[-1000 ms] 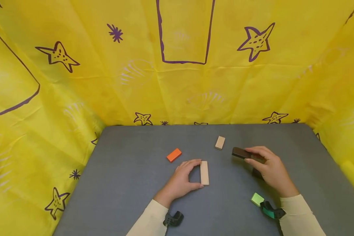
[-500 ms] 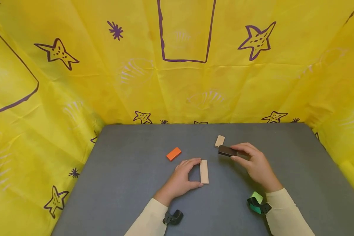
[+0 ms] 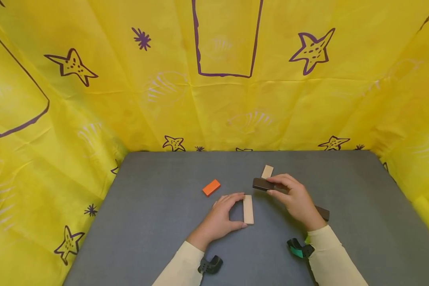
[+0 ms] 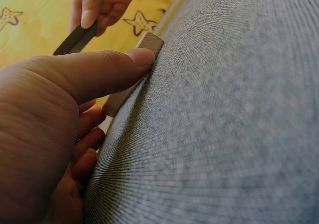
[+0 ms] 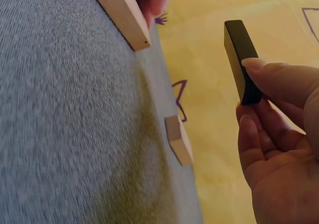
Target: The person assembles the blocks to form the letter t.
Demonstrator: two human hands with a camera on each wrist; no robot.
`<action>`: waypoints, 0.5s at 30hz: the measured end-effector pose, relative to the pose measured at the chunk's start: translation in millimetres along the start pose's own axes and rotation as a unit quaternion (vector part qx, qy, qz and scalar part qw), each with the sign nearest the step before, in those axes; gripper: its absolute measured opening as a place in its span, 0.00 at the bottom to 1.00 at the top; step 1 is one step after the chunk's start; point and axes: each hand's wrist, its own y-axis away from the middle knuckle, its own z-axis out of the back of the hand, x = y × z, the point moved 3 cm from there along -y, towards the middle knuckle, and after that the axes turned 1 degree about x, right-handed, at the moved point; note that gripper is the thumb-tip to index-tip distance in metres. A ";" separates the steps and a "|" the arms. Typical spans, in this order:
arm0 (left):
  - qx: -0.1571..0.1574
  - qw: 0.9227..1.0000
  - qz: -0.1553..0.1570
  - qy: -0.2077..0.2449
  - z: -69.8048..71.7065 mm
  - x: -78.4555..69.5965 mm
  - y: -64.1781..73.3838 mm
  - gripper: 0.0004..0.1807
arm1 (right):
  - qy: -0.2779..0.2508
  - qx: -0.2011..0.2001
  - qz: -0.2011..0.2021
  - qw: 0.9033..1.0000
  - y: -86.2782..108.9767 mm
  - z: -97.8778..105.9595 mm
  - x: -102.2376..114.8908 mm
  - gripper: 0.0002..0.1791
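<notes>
My left hand (image 3: 221,218) pinches a long pale wooden block (image 3: 248,209) by its two ends, thumb at the near end and fingers at the far end. The block lies flat on the grey cloth in the left wrist view. In my right hand (image 3: 296,198), a dark brown block (image 3: 262,184) is held between thumb and fingers. The right wrist view shows this dark block (image 5: 242,59) raised above the cloth. It overlaps a short pale wooden block (image 3: 267,171) in the head view, which rests farther back on the table.
An orange block (image 3: 211,188) lies beyond my left hand. Another dark brown block (image 3: 322,213) sits partly behind my right wrist, and a green block (image 3: 307,240) is mostly hidden by the sleeve. Yellow patterned cloth (image 3: 221,111) walls the grey table (image 3: 157,190).
My right hand has carried the dark brown block leftward, closer to the long pale block. That uncovers more of the other dark block. The left hand stays in place.
</notes>
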 end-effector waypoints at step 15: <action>0.004 1.000 0.005 0.006 1.8 -1.7 1.5 0.46 | -0.019 0.025 -0.066 0.997 -8.5 -24.2 -12.4 0.18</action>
